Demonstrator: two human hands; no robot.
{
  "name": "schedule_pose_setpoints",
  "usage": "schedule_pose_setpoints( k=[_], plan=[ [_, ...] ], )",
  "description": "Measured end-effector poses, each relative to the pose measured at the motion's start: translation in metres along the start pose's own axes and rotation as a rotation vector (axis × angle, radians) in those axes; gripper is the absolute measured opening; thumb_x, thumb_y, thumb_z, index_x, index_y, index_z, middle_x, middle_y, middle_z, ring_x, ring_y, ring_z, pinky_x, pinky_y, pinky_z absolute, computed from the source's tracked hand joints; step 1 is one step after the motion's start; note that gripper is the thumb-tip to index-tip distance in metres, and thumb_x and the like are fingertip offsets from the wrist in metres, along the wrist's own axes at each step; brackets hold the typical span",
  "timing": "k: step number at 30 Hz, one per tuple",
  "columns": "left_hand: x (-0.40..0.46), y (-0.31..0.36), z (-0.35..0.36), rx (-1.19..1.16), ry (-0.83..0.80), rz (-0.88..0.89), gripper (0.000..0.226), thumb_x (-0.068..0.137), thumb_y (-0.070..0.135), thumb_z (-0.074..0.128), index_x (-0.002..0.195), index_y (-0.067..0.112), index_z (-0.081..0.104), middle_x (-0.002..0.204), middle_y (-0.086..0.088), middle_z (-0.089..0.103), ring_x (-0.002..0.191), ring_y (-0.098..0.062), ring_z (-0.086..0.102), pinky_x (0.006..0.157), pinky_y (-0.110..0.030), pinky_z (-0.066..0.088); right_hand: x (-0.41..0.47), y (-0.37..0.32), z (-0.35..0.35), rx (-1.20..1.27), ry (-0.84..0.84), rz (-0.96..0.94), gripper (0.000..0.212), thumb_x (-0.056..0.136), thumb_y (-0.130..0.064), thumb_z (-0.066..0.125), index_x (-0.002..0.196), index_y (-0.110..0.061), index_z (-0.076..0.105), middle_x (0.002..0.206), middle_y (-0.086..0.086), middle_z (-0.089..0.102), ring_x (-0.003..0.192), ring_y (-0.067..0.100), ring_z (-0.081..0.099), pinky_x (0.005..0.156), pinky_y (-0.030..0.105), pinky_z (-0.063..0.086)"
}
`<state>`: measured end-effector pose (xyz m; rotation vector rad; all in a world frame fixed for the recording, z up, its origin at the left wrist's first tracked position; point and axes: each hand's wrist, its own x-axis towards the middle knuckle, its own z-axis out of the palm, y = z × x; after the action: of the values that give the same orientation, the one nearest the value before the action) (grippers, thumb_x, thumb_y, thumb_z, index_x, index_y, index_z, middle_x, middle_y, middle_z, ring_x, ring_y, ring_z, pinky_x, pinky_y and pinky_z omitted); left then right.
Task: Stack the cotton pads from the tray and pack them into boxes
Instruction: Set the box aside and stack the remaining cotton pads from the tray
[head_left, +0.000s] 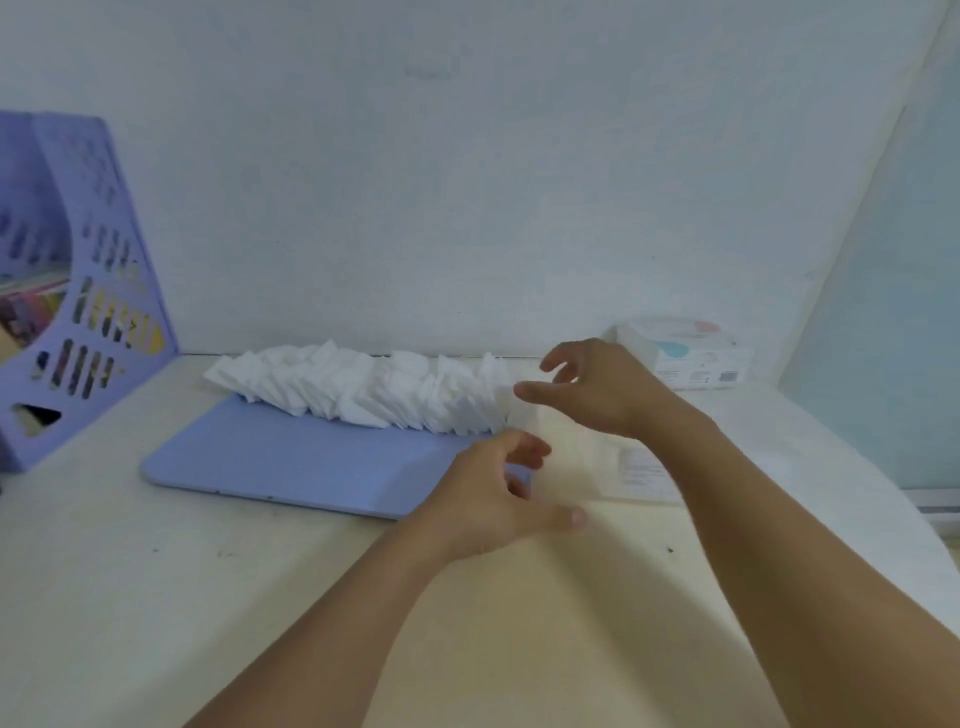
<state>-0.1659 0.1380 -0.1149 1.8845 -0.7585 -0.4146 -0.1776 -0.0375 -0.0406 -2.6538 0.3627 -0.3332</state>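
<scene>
A blue tray (291, 462) lies on the table, with a long heap of white cotton pads (363, 395) along its far edge. My right hand (597, 389) hovers at the right end of the heap, fingers spread and relaxed, holding nothing. My left hand (498, 493) is over the tray's right near corner, fingers loosely curled and thumb stretched out, empty. Between and just right of the hands stands a faint clear box (587, 457) with a white label (644, 473); its edges are hard to make out. Both hands are blurred.
A white box with pastel print (685, 353) sits against the wall at the back right. A purple perforated file holder (78, 291) with papers stands at the left. The cream table (156, 597) stretches toward me, and a wall closes off the back.
</scene>
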Motion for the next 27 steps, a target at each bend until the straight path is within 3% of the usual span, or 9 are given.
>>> schedule_pose_setpoints(
  k=[2,4,8,10,12,16,20,25,27],
  plan=[
    [0.005,-0.003,-0.008,-0.265,0.175,0.014,0.029,0.08,0.024,0.084,0.105,0.025,0.07,0.099,0.012,0.071,0.074,-0.005,0.063,0.07,-0.026,0.051,0.007,-0.012,0.016,0.04,0.042,0.004,0.065,0.077,-0.056,0.079,0.128,-0.021,0.062,0.119,-0.001,0.064,0.112,0.02,0.062,0.094,0.033,0.05],
    [0.011,-0.007,-0.012,-0.371,0.406,0.027,0.01,0.085,0.014,0.078,0.091,0.02,0.072,0.085,0.006,0.073,0.074,-0.01,0.063,0.072,-0.031,0.052,0.013,-0.015,0.032,0.037,0.053,0.033,0.071,0.075,-0.051,0.082,0.133,-0.018,0.058,0.127,0.002,0.062,0.114,0.022,0.061,0.095,0.035,0.05],
    [0.02,-0.013,-0.002,-0.451,0.62,0.052,0.014,0.088,0.01,0.071,0.081,0.021,0.069,0.074,0.001,0.068,0.071,-0.016,0.06,0.076,-0.038,0.054,0.023,-0.015,0.05,-0.008,0.022,0.036,0.059,0.082,-0.045,0.079,0.13,-0.018,0.06,0.126,0.004,0.063,0.11,0.025,0.063,0.09,0.037,0.052],
    [0.022,-0.013,0.003,-0.445,0.66,0.101,0.012,0.085,0.015,0.069,0.078,0.024,0.067,0.071,0.003,0.067,0.068,-0.015,0.059,0.073,-0.035,0.053,0.026,-0.013,0.051,-0.011,0.028,0.019,0.048,0.086,-0.033,0.075,0.129,-0.016,0.062,0.125,0.007,0.064,0.108,0.026,0.063,0.085,0.034,0.051],
    [0.024,-0.012,0.005,-0.477,0.678,0.124,0.007,0.083,0.019,0.068,0.077,0.023,0.067,0.069,0.005,0.066,0.068,-0.014,0.06,0.073,-0.035,0.053,0.027,-0.01,0.051,0.004,0.054,0.007,0.052,0.088,-0.021,0.068,0.138,-0.019,0.056,0.128,0.008,0.064,0.109,0.027,0.062,0.081,0.03,0.047],
    [0.026,-0.009,-0.01,-0.595,0.669,0.124,0.019,0.092,0.006,0.064,0.079,0.018,0.067,0.069,0.002,0.066,0.067,-0.012,0.058,0.07,-0.034,0.052,0.031,-0.008,0.052,-0.025,-0.021,-0.059,0.059,0.089,-0.016,0.061,0.146,-0.025,0.05,0.137,0.006,0.06,0.121,0.027,0.058,0.098,0.037,0.049],
    [0.032,-0.014,-0.031,-0.468,0.704,0.164,0.019,0.094,0.01,0.063,0.078,0.02,0.065,0.065,0.012,0.064,0.065,-0.007,0.057,0.067,-0.032,0.051,0.036,-0.006,0.055,-0.107,-0.026,-0.066,0.026,0.086,-0.013,0.064,0.112,-0.009,0.071,0.114,0.01,0.069,0.102,0.028,0.064,0.085,0.036,0.054],
    [0.034,-0.018,-0.034,-0.371,0.681,0.121,0.016,0.095,0.016,0.064,0.08,0.023,0.066,0.064,0.019,0.063,0.067,-0.005,0.058,0.073,-0.035,0.053,0.039,0.006,0.05,-0.014,0.2,-0.03,0.016,0.086,-0.014,0.067,0.087,0.0,0.076,0.088,0.014,0.074,0.085,0.03,0.069,0.077,0.041,0.058],
    [0.034,-0.018,-0.033,-0.355,0.668,0.125,0.013,0.094,0.019,0.066,0.082,0.024,0.065,0.069,0.02,0.064,0.072,-0.005,0.06,0.075,-0.036,0.054,0.031,0.008,0.04,0.039,0.356,-0.044,0.016,0.088,-0.016,0.068,0.086,-0.003,0.078,0.086,0.012,0.076,0.083,0.028,0.069,0.078,0.036,0.056]
  ],
)
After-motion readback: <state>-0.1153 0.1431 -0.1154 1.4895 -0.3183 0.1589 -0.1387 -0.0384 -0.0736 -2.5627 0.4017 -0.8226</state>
